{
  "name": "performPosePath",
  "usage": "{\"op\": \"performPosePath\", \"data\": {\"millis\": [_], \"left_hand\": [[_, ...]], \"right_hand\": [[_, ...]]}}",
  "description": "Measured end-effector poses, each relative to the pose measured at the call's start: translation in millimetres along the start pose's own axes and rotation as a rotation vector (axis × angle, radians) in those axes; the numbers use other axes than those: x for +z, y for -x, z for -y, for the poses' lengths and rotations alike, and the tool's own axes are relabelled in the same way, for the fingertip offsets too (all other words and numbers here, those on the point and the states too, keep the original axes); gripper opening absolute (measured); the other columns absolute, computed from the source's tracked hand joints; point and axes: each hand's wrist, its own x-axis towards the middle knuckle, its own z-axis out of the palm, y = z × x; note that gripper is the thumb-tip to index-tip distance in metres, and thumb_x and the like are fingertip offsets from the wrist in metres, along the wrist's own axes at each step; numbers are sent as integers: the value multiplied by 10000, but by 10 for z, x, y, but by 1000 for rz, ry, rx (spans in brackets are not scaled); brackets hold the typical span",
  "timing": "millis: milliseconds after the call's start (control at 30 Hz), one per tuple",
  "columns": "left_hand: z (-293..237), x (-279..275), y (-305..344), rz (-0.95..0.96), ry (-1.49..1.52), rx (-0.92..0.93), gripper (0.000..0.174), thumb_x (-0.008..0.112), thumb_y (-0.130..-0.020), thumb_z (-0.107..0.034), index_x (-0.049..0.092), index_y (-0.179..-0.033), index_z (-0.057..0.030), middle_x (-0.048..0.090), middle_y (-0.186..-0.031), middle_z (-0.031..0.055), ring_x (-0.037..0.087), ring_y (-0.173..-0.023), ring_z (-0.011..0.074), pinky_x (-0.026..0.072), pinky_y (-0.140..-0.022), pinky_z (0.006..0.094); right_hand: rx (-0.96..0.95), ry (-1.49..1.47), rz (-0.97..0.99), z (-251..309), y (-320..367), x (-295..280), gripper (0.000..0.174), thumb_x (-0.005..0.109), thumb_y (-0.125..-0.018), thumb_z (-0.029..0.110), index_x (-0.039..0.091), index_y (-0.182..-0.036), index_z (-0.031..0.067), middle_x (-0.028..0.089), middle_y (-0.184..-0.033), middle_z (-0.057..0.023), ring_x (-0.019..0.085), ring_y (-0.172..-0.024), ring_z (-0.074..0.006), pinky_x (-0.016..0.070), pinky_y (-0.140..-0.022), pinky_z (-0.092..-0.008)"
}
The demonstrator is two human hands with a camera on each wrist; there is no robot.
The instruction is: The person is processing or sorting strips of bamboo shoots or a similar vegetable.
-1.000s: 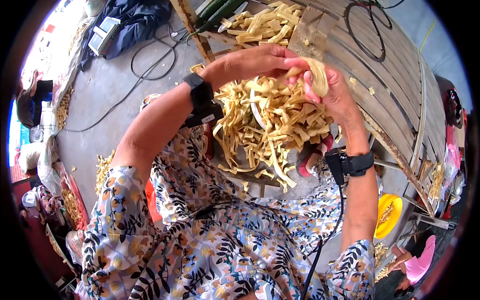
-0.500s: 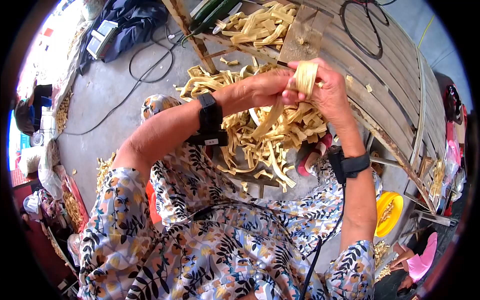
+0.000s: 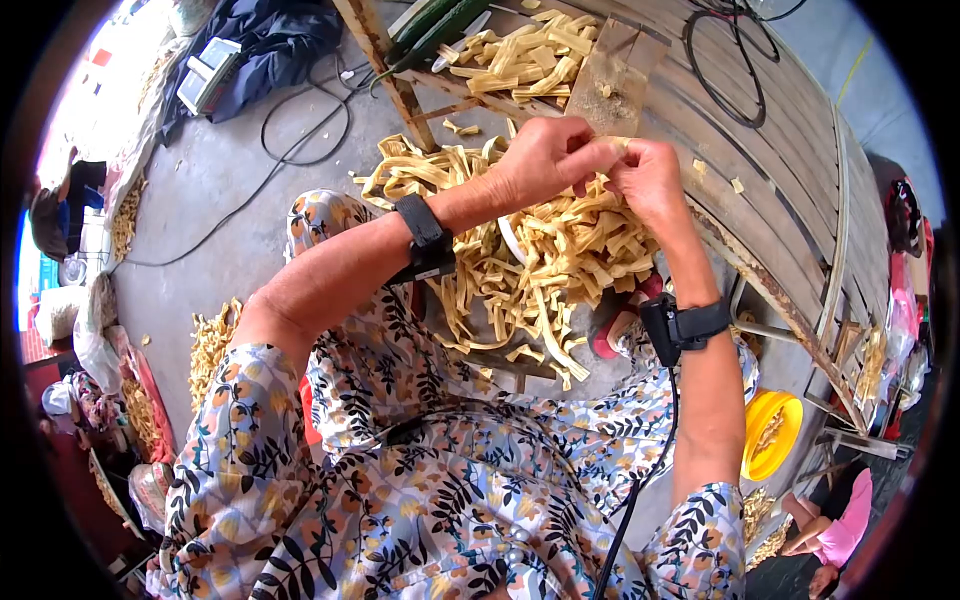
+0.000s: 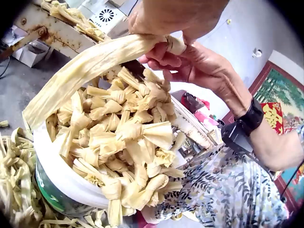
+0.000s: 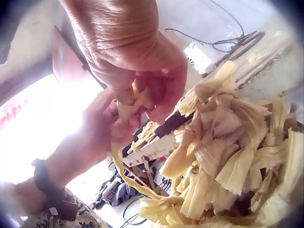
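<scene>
Both hands meet at the wooden bench's near edge, working one pale-yellow, flat, pliable strip (image 4: 80, 71). My left hand (image 3: 555, 155) pinches it, and its long tail hangs down past the bucket rim in the left wrist view. Curled fingers of my right hand (image 3: 652, 180) grip the same strip close beside the left fingertips. In the right wrist view a loop of the strip (image 5: 126, 110) shows between the two hands. Just below them stands a white-rimmed bucket (image 4: 71, 185), heaped with knotted strips (image 4: 128, 133).
Loose strips (image 3: 420, 165) lie around the bucket. On the slatted bench (image 3: 770, 190) are cut pieces (image 3: 530, 60), a small board (image 3: 615, 75), a coiled cable (image 3: 755, 100) and long green vegetables (image 3: 435, 35). A yellow tub (image 3: 772, 435) stands at right; another person (image 3: 840, 520) is at lower right.
The wide loop of strip facing up around the right fingers has gone from view, drawn in between the hands. The left hand has turned back-up and risen; the right fingers have closed in beside it.
</scene>
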Motion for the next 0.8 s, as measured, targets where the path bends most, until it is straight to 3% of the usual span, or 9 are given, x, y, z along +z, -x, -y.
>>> {"op": "performPosePath", "data": {"millis": [67,200,233,333,500,600,667,733,800], "left_hand": [[-14,66,-5,-30,-190,18,279,524,-874,-236,487,-887,40,584,-691,97,584,-549,114,461,-461,246],[264,106,-93,-97,-272,165,273,569,-804,-188,463,-883,52,581,-622,127,595,-540,148,456,-452,267],[230,97,-87,-96,-59,28,241,549,-818,-169,468,-905,41,581,-662,118,595,-576,143,458,-464,260],[168,-41,-97,-76,425,-319,178,506,-841,-132,502,-961,0,564,-763,71,570,-657,122,465,-529,229],[110,-64,-74,-66,546,-269,128,542,-821,-133,532,-918,-51,541,-719,7,511,-612,83,438,-512,209],[543,52,-209,-91,577,-164,121,566,-835,-155,525,-901,-62,549,-760,24,551,-676,118,497,-576,264],[327,43,-167,-117,649,-206,154,558,-848,-171,517,-898,-30,553,-763,34,557,-660,105,497,-550,244],[180,-3,-75,-75,594,-185,262,519,-879,-281,519,-917,-21,468,-651,-14,447,-516,50,374,-434,202],[24,-4,-55,-81,710,-192,302,520,-871,-354,538,-891,-53,412,-598,-46,360,-479,30,281,-412,180]], "right_hand": [[-93,91,-71,-106,-6,52,77,623,-745,62,660,-791,13,622,-600,-58,515,-510,-80,436,-494,-254],[-406,336,-236,-208,33,163,93,600,-696,30,653,-767,2,625,-809,-93,580,-701,-211,460,-666,-325],[-369,379,-200,-42,107,141,94,596,-676,27,646,-750,-1,598,-934,-87,544,-832,-260,441,-738,-346],[-596,379,-281,90,125,116,73,603,-683,39,636,-741,10,589,-911,-74,528,-810,-246,436,-708,-336],[-764,688,-316,240,130,25,66,599,-705,64,619,-762,38,528,-793,-76,495,-745,-252,410,-649,-349],[-606,613,-284,145,82,43,78,612,-697,84,620,-762,42,518,-766,-87,515,-759,-263,418,-646,-364],[-556,550,-245,228,69,6,80,608,-692,60,617,-763,23,518,-729,-98,517,-700,-269,419,-604,-347],[-366,128,-212,310,130,44,66,594,-716,-23,590,-776,-50,481,-691,-45,474,-623,-134,372,-561,-232],[-428,37,-268,245,48,-21,60,587,-727,-38,581,-776,-72,496,-720,-23,462,-650,-94,366,-573,-209]]}}
